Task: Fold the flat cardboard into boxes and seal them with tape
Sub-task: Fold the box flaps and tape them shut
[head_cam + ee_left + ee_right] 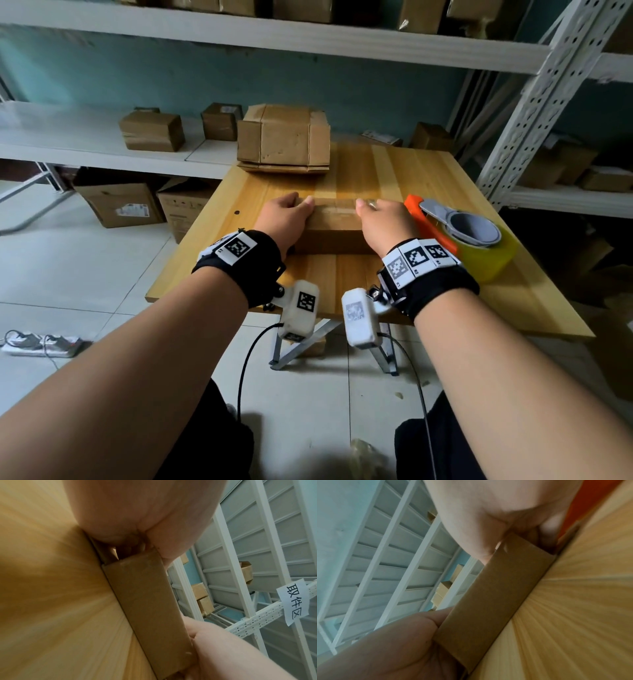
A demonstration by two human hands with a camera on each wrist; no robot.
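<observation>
A small brown cardboard box (334,226) sits on the wooden table (359,171), held from both ends. My left hand (286,214) grips its left end with the thumb laid along the top, and my right hand (385,219) grips its right end. The left wrist view shows the box's near side (147,601) flat on the table, the palm over its end. In the right wrist view the same side (494,595) runs between both hands. An orange tape dispenser (460,233) with a yellow roll lies just right of my right hand. A stack of flat cardboard (284,140) lies at the table's far edge.
White shelving (85,137) behind the table carries several sealed boxes. A perforated metal rack post (534,99) rises at the right. Larger cartons (120,205) stand on the tiled floor at the left, and a power strip (41,342) lies nearer.
</observation>
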